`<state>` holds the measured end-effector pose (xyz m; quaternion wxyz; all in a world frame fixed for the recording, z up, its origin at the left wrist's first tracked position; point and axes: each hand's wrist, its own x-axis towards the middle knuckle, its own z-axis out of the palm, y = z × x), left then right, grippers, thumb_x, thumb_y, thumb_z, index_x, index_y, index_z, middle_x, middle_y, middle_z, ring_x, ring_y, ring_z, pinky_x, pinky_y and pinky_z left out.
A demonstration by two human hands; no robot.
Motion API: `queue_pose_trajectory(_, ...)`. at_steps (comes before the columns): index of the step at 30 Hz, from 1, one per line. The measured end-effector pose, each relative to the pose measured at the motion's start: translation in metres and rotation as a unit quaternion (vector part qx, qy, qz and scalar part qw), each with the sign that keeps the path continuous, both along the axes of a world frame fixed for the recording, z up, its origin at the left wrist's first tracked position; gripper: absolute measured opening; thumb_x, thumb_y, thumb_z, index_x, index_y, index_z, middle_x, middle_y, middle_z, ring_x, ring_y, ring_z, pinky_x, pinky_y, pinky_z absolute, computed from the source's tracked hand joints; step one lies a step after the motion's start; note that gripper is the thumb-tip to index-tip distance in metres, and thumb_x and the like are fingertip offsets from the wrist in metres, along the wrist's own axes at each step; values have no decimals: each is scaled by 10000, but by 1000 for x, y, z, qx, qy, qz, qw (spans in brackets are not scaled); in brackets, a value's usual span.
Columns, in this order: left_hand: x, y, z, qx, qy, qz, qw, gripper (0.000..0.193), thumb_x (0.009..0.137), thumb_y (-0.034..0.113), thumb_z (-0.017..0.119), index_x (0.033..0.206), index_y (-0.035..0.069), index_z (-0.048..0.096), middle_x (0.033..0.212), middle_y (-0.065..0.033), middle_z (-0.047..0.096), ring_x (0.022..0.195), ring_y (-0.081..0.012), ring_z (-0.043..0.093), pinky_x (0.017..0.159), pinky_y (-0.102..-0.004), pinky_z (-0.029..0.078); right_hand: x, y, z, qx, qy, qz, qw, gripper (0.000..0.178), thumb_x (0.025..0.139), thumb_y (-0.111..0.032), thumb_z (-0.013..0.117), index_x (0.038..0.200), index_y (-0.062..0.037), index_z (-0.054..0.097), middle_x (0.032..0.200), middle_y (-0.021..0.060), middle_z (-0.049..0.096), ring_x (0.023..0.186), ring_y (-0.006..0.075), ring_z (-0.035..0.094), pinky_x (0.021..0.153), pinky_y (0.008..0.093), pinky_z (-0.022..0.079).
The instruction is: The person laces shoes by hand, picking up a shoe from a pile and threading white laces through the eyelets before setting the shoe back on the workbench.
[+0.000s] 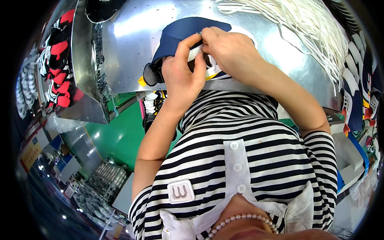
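A navy-blue and white shoe upper (176, 34) with yellow trim lies on the metal tabletop in front of me, its dark padded collar (150, 75) toward the left. My left hand (182, 72) is closed on the shoe upper, with the index finger and thumb curved around the eyelet area. My right hand (230, 48) works from the other side. Its fingertips are pinched together against the left index fingertip, over the opening. Whatever is between the right fingertips is too small to make out. White strips show between the two hands.
A pile of loose white shoelaces (296, 24) spreads over the right of the metal table (132, 48). Red, black and white shoe parts (60, 60) hang at the left. More uppers (354, 100) are stacked at the right edge. A dark round container (103, 10) stands at the back left.
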<state>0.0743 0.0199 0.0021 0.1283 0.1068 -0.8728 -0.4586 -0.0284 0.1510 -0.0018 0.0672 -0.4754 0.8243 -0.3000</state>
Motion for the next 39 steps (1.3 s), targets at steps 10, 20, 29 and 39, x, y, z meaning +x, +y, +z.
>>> queue_pose_trajectory(10, -10, -4, 11, 138, -36, 29, 989, 473, 809, 54, 741, 1231, 1, 533, 917, -59, 688, 808, -80, 647, 722, -229, 521, -14, 23, -8, -175, -193, -129, 957, 170, 870, -112, 682, 1025, -50, 654, 800, 51, 657, 640, 162, 596, 600, 270, 478)
queue_pose_trajectory(20, -16, -28, 23, 278, -164, -42, 946, 497, 816, 9, 720, 1265, 30, 508, 908, 14, 593, 803, -54, 527, 720, -217, 454, -4, 10, -37, -211, -9, -207, 955, 187, 817, -38, 701, 998, -84, 707, 767, 26, 624, 548, 104, 532, 513, 231, 422)
queue_pose_trajectory(29, -23, -24, 25, 291, -182, -20, 939, 450, 868, 30, 680, 1282, 30, 503, 1033, -102, 684, 918, -144, 658, 837, -282, 524, -15, 20, -15, -210, 29, 29, 977, 250, 717, -16, 728, 943, -114, 685, 725, 28, 535, 589, 192, 549, 501, 306, 415)
queue_pose_trajectory(39, -42, -17, 13, 235, -144, 11, 961, 362, 996, 196, 542, 1293, -1, 476, 899, -137, 695, 802, -158, 671, 746, -280, 527, 33, 21, 22, -273, -192, 158, 929, 107, 809, -96, 703, 912, -114, 679, 743, 39, 593, 599, 180, 592, 510, 315, 443)
